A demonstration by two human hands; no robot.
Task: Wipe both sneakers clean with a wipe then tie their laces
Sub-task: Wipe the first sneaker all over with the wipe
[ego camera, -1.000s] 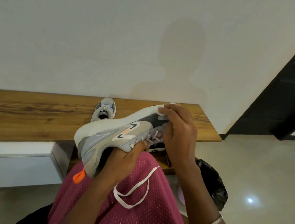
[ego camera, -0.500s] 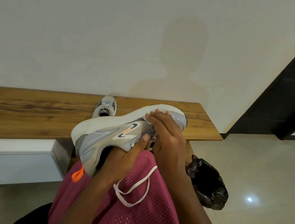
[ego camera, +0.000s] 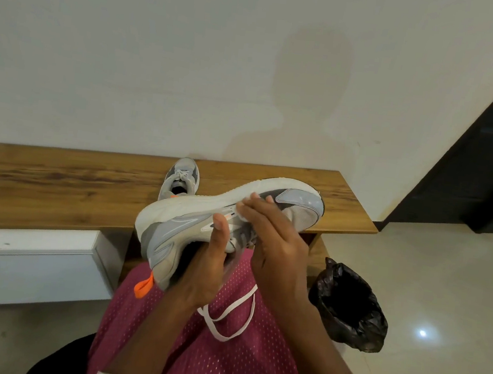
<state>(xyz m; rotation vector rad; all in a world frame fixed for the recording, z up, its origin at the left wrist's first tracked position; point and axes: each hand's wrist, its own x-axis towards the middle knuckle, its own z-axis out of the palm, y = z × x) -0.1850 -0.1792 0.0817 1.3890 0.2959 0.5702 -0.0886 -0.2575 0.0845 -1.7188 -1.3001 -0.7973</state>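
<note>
- Grip: L hand (ego camera: 205,271) holds the sneaker (ego camera: 193,211) from below, fingers tucked into the collar, thumb clamped on the side panel. R hand (ego camera: 278,246) lies near flat, fingers straight, pressing the wipe (ego camera: 238,212) onto the midfoot. Wipe mostly hidden; R thumb not seen.
- Location: sneaker raised over the lap, sole turned up and away, toe to the right. Second sneaker (ego camera: 182,176) stands on the bench (ego camera: 55,183) behind.
- Handling (judged): light. Foam sole firm; mesh upper soft, yields under pressure. Best hold at collar/heel, as now, since it leaves the sides free for wiping.
- Change vs 0.5 s ago: R hand has shifted off the toe cap toward midfoot, so the toe is now fully exposed. L hand hold unchanged.
</note>
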